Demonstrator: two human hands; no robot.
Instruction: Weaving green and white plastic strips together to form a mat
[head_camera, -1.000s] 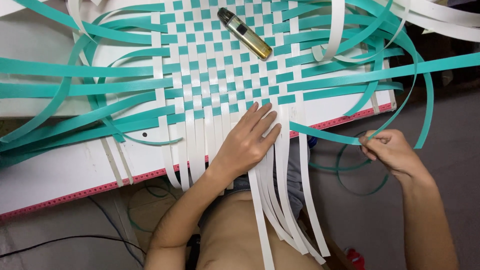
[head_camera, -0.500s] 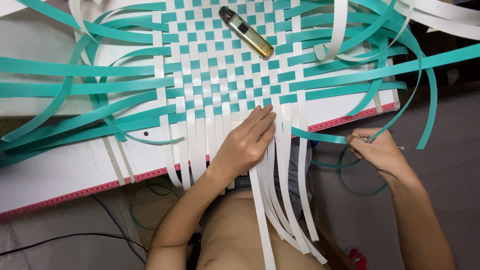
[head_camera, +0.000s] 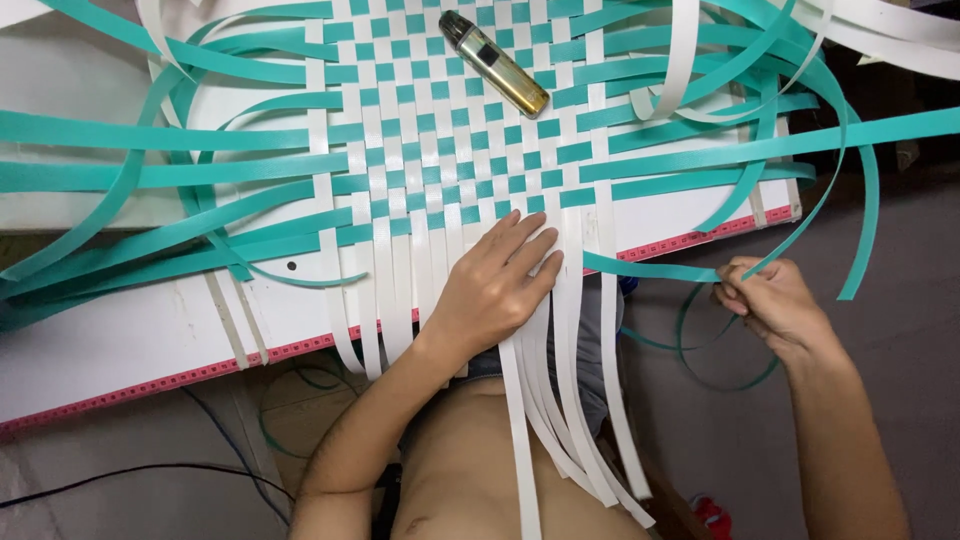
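The left hand (head_camera: 492, 290) lay flat, fingers released, pressing white strips (head_camera: 560, 330) at the woven mat (head_camera: 460, 150)'s six o'clock edge. At four o'clock, the right hand (head_camera: 770, 305) pinched a teal strip (head_camera: 650, 268).

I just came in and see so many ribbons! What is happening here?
A person is weaving teal and white strips into a checkered mat on a white board. The left hand presses flat on the white strips at the mat's near edge. The right hand pinches a teal strip beside the board. A gold tube lies on the mat.
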